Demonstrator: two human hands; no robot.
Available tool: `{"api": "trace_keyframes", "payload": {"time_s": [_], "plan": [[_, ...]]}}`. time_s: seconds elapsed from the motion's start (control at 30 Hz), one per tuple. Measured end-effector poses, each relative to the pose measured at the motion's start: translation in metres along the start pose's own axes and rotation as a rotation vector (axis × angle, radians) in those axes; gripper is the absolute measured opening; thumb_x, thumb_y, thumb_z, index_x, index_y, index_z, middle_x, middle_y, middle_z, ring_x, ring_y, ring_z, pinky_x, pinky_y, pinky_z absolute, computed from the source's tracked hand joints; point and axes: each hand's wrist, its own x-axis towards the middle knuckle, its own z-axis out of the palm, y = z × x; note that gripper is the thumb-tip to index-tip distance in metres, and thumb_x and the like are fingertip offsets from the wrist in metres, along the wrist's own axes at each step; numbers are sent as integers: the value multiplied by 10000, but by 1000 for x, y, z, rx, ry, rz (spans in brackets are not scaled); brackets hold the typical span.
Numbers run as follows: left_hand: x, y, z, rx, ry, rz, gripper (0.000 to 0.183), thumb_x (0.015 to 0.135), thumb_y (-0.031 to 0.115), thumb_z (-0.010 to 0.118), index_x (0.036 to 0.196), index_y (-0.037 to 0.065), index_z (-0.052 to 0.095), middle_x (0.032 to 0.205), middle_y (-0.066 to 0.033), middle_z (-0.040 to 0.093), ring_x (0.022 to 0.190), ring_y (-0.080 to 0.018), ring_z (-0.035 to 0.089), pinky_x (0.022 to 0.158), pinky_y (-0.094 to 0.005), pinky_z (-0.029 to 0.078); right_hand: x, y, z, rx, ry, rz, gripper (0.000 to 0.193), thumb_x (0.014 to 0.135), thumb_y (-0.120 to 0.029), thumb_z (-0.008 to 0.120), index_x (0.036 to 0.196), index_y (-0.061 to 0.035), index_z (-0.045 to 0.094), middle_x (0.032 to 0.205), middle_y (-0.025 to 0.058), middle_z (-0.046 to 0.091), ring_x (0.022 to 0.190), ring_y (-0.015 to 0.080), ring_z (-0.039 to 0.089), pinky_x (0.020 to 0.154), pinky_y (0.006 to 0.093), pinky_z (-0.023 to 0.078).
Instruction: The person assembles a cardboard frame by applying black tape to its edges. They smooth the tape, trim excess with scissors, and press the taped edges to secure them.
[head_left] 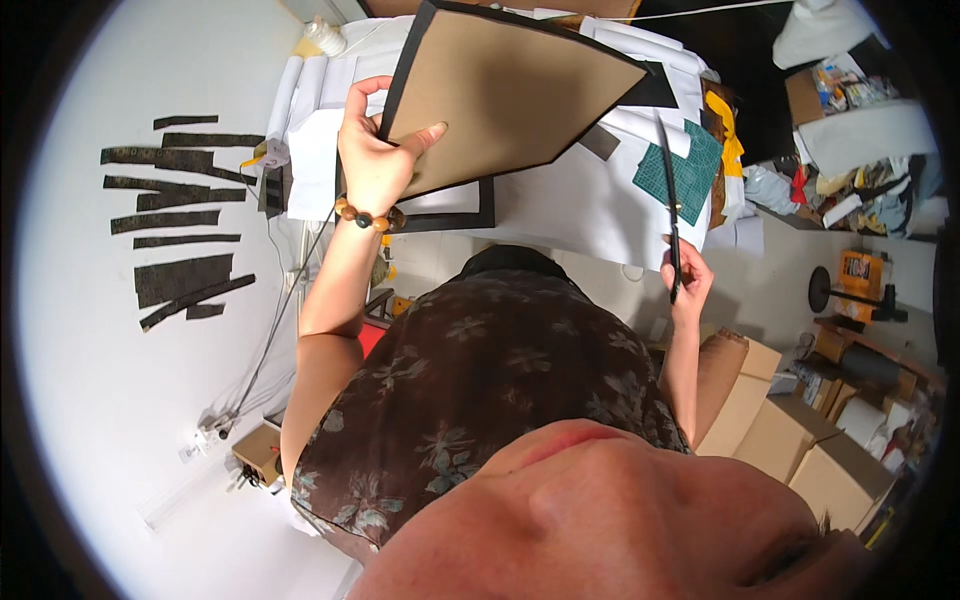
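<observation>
My left hand (378, 152), with a beaded bracelet at the wrist, grips the left edge of a tan board (510, 95) bordered in black. The board is raised and tilted above the table, its thumb side facing me. In my right hand (690, 275) is a pair of long, dark scissors (672, 185), seen almost edge-on and pointing away from me. Their blades look close together, to the right of the board. Under the board, a black frame-shaped piece (485, 205) shows partly on the white table surface (560, 215).
A green cutting mat (705, 165) lies at the table's right side, near yellow material (724, 125). White rolls (312, 90) and a thread cone (325, 38) sit at the far left. Black strips (180, 220) hang on the left wall. Cardboard boxes (780, 430) stand to my right.
</observation>
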Motion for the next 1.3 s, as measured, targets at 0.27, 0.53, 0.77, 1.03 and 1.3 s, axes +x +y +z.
{"api": "trace_keyframes", "payload": {"time_s": [0.27,0.53,0.77,1.03,1.3], "plan": [[-14,0,7,44,-46,64,547,703,-99,730,1141,59,443,800,-105,715,698,-105,663,610,-222,495,34,-79,84,482,-389,60,630,761,-339,740,1095,168,574,659,40,532,531,55,406,474,192,274],[-25,-12,-2,131,-24,223,536,700,-41,764,1137,72,475,726,-99,710,677,-137,695,582,-215,491,36,-90,104,555,-470,60,598,792,-308,755,1101,172,576,647,40,536,518,49,397,459,195,266],[-35,-11,-2,110,-29,245,540,688,-34,775,1131,69,483,717,-100,707,664,-152,697,574,-224,494,33,-91,100,501,-476,57,719,788,-436,744,1111,180,561,633,63,535,463,34,364,411,178,235],[-36,-10,-7,133,-72,279,557,692,-16,780,1146,86,473,730,-96,710,678,-167,702,583,-230,497,35,-93,86,644,-579,82,630,823,-377,728,1087,175,577,581,46,529,396,22,350,371,162,240],[-33,-6,-16,194,-158,275,567,701,1,776,1163,100,462,766,-92,716,713,-207,710,607,-251,506,38,-109,63,564,-631,100,550,840,-320,719,1085,157,595,577,53,533,378,18,336,353,169,226]]}}
